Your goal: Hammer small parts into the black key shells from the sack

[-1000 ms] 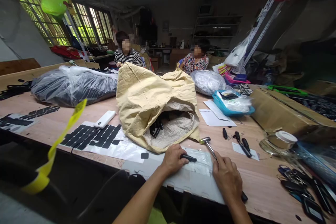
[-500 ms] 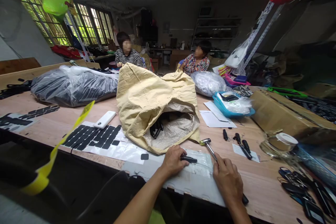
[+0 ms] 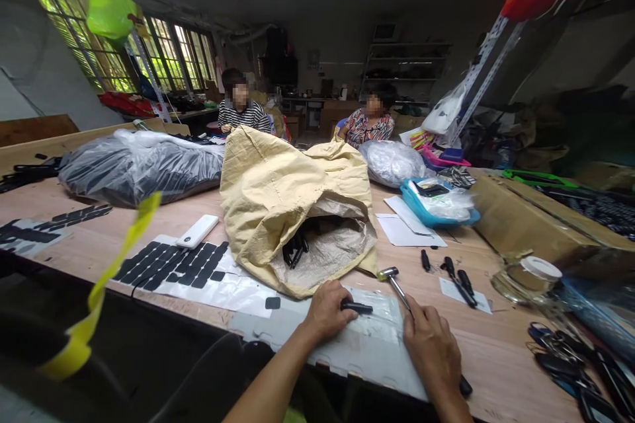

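Left hand: left hand [image 3: 327, 309] palm down on a pale grey foam pad [image 3: 357, 347] at the near table edge, fingers curled, thumb and fingertips pinching a short black plastic rod [image 3: 356, 307] flat against it
Right hand: right hand [image 3: 431, 353] clenched around the dark grip of a small metal-headed hammer [image 3: 398, 285], wrist low over the pad
Hammer pose: shaft slanting away from the fist, head resting low just past the pad's far edge, not raised
Rod position: crosswise on the pad, just left of the hammer shaft, apart from its head
Progress, by judgement: one rod pinned in place, no blow under way; a clump of similar black pieces [image 3: 295, 251] waiting in the mouth of the tan woven sack [image 3: 292, 198] just behind; a few loose black pieces [image 3: 459, 276] on the light wooden table [image 3: 496, 350] to the right, worked or not impossible to tell
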`<state>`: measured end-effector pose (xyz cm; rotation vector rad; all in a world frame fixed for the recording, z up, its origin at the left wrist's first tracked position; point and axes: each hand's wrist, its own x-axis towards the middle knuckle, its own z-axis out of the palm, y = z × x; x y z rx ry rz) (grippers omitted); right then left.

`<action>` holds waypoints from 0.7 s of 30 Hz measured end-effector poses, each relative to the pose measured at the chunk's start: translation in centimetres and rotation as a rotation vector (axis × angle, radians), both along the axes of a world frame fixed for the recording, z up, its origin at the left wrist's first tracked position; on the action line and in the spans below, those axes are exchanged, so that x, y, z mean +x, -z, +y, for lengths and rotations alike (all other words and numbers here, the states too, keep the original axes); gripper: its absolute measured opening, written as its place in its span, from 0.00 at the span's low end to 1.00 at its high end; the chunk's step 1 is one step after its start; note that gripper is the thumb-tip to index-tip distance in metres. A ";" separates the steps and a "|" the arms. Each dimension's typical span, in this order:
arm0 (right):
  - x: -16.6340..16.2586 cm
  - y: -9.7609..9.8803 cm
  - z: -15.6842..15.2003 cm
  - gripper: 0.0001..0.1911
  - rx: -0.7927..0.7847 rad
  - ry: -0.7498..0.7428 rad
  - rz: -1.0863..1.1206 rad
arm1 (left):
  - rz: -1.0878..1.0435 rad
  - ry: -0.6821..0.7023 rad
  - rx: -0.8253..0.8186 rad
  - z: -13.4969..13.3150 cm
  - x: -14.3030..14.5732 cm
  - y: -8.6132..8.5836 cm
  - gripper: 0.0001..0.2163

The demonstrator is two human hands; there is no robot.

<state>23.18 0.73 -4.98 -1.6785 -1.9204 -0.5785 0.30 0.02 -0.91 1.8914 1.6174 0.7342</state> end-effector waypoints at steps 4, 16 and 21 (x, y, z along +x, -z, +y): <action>-0.1 -0.2 0.0 0.17 0.034 -0.002 -0.025 | -0.002 -0.007 -0.008 0.0 0.0 0.1 0.06; 0.0 0.1 0.0 0.17 0.016 0.002 -0.004 | -0.015 0.014 0.040 0.1 -0.1 0.7 0.05; -0.1 -0.8 0.6 0.17 -0.132 0.021 0.158 | -0.001 0.022 -0.005 0.3 -0.3 -0.1 0.06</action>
